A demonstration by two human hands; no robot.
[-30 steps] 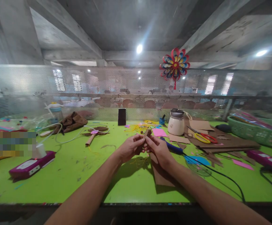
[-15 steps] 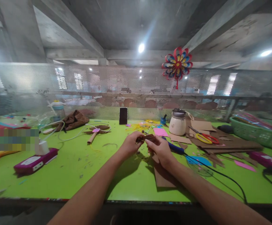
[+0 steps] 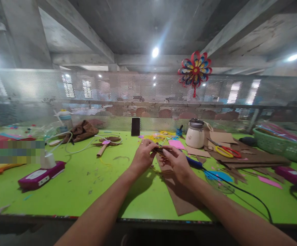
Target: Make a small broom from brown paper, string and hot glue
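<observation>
My left hand [image 3: 142,156] and my right hand [image 3: 178,164] meet above the middle of the green table. Between their fingertips both are closed on a small folded piece of brown paper [image 3: 160,149], mostly hidden by the fingers. A thin yellow strand seems to run along it. Below my right hand and forearm a long brown paper strip [image 3: 180,201] slants toward the table's front edge; whether it joins the held piece I cannot tell. Just right of my right hand lies a blue-handled tool [image 3: 195,163] with a black cord.
Yellow-and-red-handled scissors [image 3: 225,152] rest on brown paper sheets [image 3: 261,159]. A white jar [image 3: 195,134], a phone [image 3: 135,126] and yellow scraps [image 3: 155,138] stand or lie behind. At left are a purple power strip [image 3: 41,176] and a paper flower with a rolled stem [image 3: 101,150].
The brown paper between my fingers has tipped from raised to nearly flat. The brown strip under my right hand now reaches farther toward the front edge. The view has shifted slightly.
</observation>
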